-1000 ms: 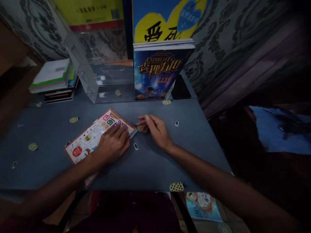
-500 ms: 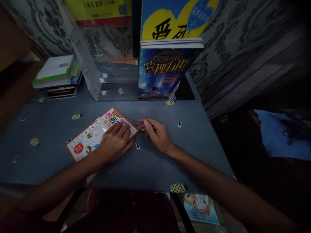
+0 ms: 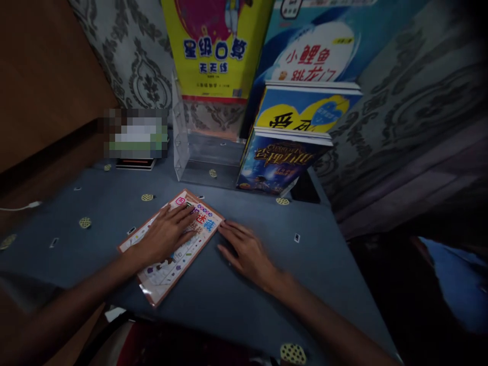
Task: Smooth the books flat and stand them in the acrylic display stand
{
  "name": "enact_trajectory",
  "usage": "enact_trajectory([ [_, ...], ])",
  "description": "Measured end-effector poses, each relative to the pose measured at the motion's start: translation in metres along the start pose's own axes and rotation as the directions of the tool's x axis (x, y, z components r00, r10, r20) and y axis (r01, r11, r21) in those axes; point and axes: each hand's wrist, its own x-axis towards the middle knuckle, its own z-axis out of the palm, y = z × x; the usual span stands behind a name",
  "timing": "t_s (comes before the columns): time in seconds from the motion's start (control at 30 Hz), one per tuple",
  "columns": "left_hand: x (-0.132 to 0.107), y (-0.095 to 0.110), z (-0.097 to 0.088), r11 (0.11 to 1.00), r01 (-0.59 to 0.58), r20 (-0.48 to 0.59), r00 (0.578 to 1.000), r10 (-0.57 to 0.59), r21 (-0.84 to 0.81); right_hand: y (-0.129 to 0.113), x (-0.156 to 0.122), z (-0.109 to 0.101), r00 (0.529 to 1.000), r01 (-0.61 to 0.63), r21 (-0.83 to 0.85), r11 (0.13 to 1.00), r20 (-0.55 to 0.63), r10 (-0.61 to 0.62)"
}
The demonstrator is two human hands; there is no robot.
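A thin colourful activity booklet point(image 3: 198, 231) lies flat on the blue-grey table point(image 3: 114, 213). My left hand point(image 3: 165, 235) rests palm down on the booklet's middle, fingers stretched out. Just right of the booklet's edge, my right hand point(image 3: 244, 249) lies flat on the tabletop with its fingers extended toward the booklet's right corner. Neither hand holds anything that I can see.
Against the patterned wall stand a clear acrylic stand point(image 3: 190, 152), a dark blue storybook point(image 3: 280, 162), a blue-and-yellow book point(image 3: 305, 109) behind it and a yellow workbook point(image 3: 213, 48). A blurred stack of books point(image 3: 135, 134) sits at the back left. Small round dotted stickers point(image 3: 147, 197) and tiny tags point(image 3: 296, 237) scatter the table.
The head camera has tilted up and shifted, so more of the wall books shows. My left hand slid down onto the booklet's middle. My right hand flattened from a pinch beside the booklet's corner.
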Motion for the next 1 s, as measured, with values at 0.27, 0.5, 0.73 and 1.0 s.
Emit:
enact_trajectory([
  [0.27, 0.028, -0.007, 0.012, 0.979, 0.160, -0.092, 0.984, -0.150, 0.123, 0.020, 0.053, 0.007, 0.983, -0.118, -0.087, 0.989, 0.132, 0.128],
  [0.5, 0.049, -0.002, 0.013, 0.965, 0.219, -0.081, 0.975, -0.209, 0.141, 0.040, 0.069, 0.015, 0.983, -0.142, -0.109, 0.984, 0.101, 0.153],
  [0.73, 0.053, -0.006, 0.014, 0.984, 0.154, -0.094, 0.985, -0.145, 0.087, 0.044, 0.071, 0.017, 0.984, -0.143, -0.112, 0.983, 0.091, 0.154],
  [1.0, 0.056, -0.017, 0.013, 0.987, -0.128, 0.036, 0.991, 0.132, -0.101, 0.047, 0.072, 0.022, 0.974, -0.169, -0.158, 0.973, 0.127, 0.190],
])
